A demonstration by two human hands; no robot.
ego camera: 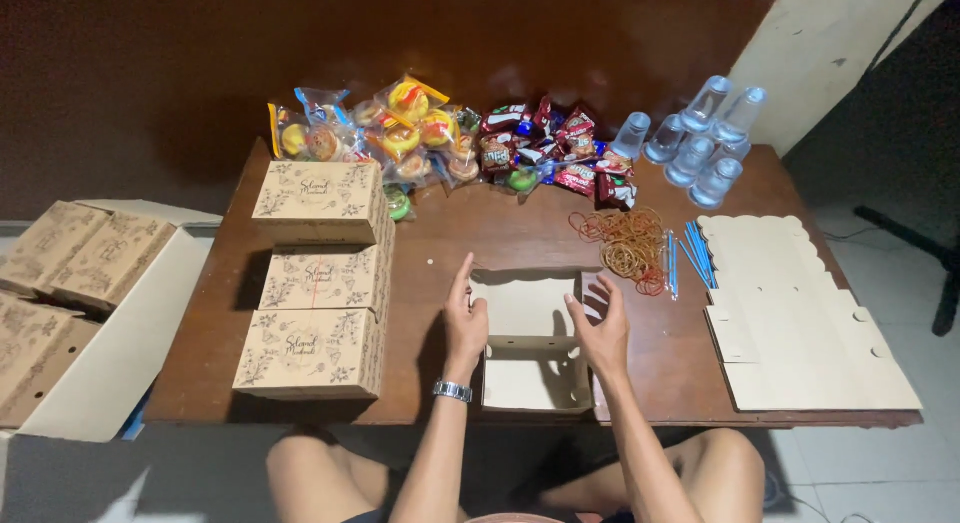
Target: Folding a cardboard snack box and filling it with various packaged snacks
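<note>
Centrally, the left hand [465, 323] rests against the left wall of an open cardboard box [527, 345], fingers extended and loosely spread, not closed around anything; a wristwatch [452, 390] sits on that wrist. The right hand [602, 330] presses the box's right wall in the same way, fingers straight and apart. Each palm covers the wall it touches, so the fold lines beneath cannot be made out. The box stands at the near edge of the worktop [500, 228], its lid flap lying flat toward the far side.

Left of the box, three closed printed boxes [318, 275] stand in a row running away from the person. Right of it lie a heap of rubber bands [628, 245], blue straws [697, 253] and a stack of flat unfolded box blanks [800, 313].

Along the far edge lie wrapped snacks [400, 133], red packets [555, 148] and sealed water cups [700, 138]; individual items in these piles overlap and are hard to separate.

A large carton [70, 313] with more printed boxes is cut off at the left frame edge.
</note>
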